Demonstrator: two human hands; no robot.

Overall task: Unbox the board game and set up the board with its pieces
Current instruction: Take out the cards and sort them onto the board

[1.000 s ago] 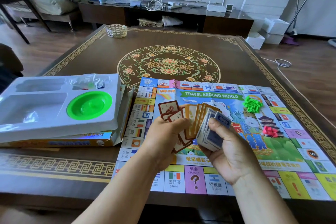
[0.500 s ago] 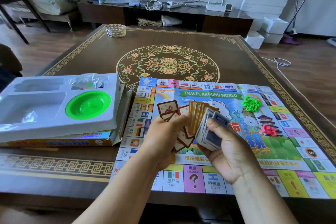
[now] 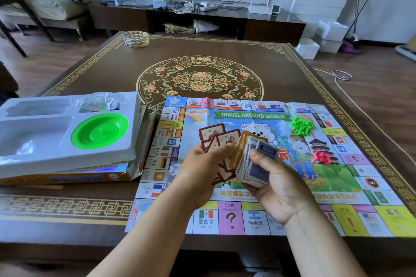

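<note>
My two hands are up in front of me, close together.

My left hand (image 3: 202, 166) has its fingers curled round some cards. My right hand (image 3: 273, 183) grips a stack, thumb on top. Both arms are bare and reach forward.

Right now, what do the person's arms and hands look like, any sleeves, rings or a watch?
Both forearms are bare right up to the bottom edge of the picture, with no sleeve showing. The left hand and the right hand wear no gloves. No ring, watch or bracelet shows on the fingers or wrists in view. No markings are visible.
</note>
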